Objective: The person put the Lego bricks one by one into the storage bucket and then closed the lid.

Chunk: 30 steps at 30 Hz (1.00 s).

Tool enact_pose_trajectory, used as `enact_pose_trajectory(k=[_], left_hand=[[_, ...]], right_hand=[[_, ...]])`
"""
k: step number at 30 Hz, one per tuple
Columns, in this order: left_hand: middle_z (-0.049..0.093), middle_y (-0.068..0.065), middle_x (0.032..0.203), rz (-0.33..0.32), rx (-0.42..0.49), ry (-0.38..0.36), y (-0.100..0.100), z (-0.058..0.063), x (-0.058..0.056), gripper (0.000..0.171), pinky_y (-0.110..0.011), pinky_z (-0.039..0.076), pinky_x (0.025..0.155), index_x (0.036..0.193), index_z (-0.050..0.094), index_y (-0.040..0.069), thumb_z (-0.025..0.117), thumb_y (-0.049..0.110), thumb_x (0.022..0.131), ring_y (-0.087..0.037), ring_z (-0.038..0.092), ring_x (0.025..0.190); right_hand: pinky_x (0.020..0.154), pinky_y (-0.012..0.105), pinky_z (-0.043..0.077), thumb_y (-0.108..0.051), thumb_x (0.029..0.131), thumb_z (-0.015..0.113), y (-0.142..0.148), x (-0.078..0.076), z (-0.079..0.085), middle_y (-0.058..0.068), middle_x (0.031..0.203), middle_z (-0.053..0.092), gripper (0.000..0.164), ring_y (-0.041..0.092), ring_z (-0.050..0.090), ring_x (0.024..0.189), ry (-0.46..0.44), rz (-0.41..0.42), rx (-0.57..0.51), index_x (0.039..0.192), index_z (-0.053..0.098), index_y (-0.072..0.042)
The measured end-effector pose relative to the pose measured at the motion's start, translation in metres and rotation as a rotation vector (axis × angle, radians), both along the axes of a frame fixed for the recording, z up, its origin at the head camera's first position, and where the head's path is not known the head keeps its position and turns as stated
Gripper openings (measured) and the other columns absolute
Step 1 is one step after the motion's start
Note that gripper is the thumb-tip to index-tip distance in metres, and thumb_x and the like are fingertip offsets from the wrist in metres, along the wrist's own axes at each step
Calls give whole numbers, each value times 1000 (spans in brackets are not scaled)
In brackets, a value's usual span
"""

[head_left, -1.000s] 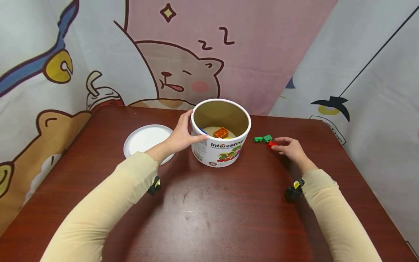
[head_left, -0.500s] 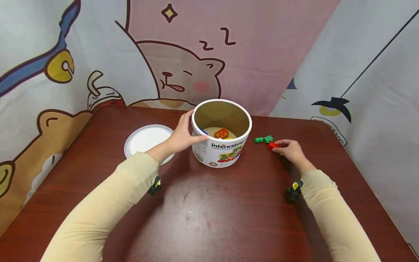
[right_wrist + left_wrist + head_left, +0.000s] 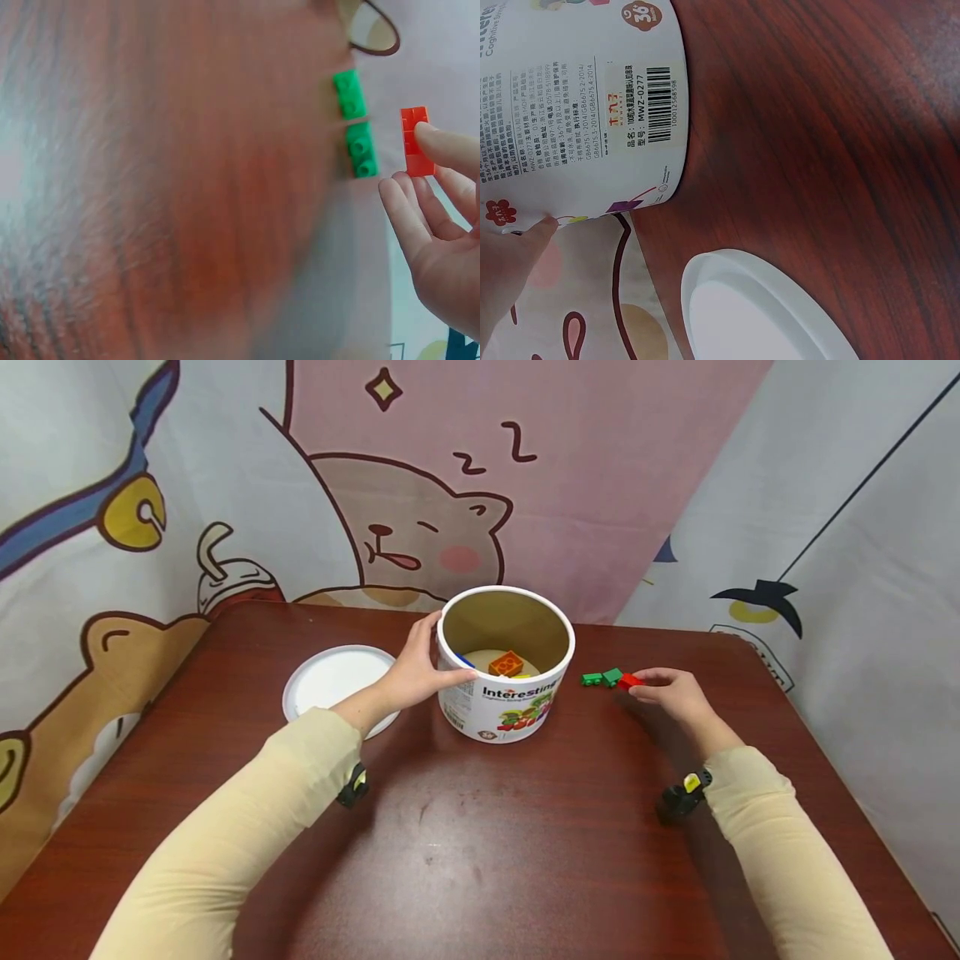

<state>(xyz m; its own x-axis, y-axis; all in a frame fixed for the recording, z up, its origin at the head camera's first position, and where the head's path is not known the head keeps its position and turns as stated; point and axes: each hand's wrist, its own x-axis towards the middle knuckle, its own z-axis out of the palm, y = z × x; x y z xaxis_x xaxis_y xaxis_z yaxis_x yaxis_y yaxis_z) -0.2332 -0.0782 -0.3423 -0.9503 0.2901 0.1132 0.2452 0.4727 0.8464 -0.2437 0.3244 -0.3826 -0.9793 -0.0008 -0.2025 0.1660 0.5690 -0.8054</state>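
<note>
A white printed bucket [image 3: 501, 710] stands with no lid on. My left hand [image 3: 420, 670] holds its left side, thumb along the front below the rim and fingers around the back; in the left wrist view a fingertip [image 3: 549, 223] presses its wall. Inside lie an orange brick [image 3: 506, 663] and bits of blue and yellow. To the right, my right hand [image 3: 678, 695] pinches a red toy brick [image 3: 628, 681] between thumb and fingers, as the right wrist view confirms. Just left of it are two green bricks, one nearer [image 3: 612, 677] and one farther left [image 3: 592, 679].
A white round lid [image 3: 337, 672] lies left of the bucket, partly behind my left forearm. The brown wooden table [image 3: 480, 852] spreads in front. Behind it hangs a curtain [image 3: 600, 485] with cartoon animals.
My right hand has shifted slightly away from me with the red brick, which now sits closer to the green bricks. The left hand and bucket have stayed put.
</note>
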Motion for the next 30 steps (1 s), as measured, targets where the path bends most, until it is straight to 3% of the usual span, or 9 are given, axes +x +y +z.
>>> enact_pose_trajectory(k=[4,7,13,20,24,30], left_hand=[[19,-16,147,-5,-2,1,0,1,0,102,-42,23,115,148,11,5,78,28,75,-27,25,136],[19,-16,148,-8,-4,1,0,1,0,102,-42,23,115,148,11,6,78,28,75,-27,25,136],[19,-15,147,-4,-6,-5,0,1,1,102,-43,24,115,148,11,6,78,29,75,-27,26,136],[17,-15,149,3,-1,-25,0,1,1,103,-41,24,115,148,10,7,78,31,75,-27,25,137],[17,-15,149,2,-4,-24,0,2,1,103,-42,24,115,148,10,7,78,31,74,-27,25,137],[18,-17,149,2,6,-5,1,3,2,102,-42,23,115,148,11,4,79,28,74,-28,25,137]], right_hand=[[80,20,52,-32,87,65,-1,2,12,-11,98,58,55,0,62,82,18,-5,-27,128,50,2],[76,19,53,-30,86,67,-4,3,20,-20,87,59,53,-1,61,78,31,2,-69,126,51,2],[72,14,52,-26,85,68,-13,3,42,-20,87,63,43,-2,63,77,27,25,-169,120,56,-4],[73,12,51,-16,87,66,-33,4,73,-20,83,64,12,0,65,78,28,68,-267,98,66,-21],[73,13,51,-14,85,69,-43,4,87,-15,85,65,12,1,65,77,35,67,-339,89,67,-25],[75,14,51,-18,85,69,-60,4,101,-16,87,65,12,2,63,81,78,84,-260,90,67,-28]])
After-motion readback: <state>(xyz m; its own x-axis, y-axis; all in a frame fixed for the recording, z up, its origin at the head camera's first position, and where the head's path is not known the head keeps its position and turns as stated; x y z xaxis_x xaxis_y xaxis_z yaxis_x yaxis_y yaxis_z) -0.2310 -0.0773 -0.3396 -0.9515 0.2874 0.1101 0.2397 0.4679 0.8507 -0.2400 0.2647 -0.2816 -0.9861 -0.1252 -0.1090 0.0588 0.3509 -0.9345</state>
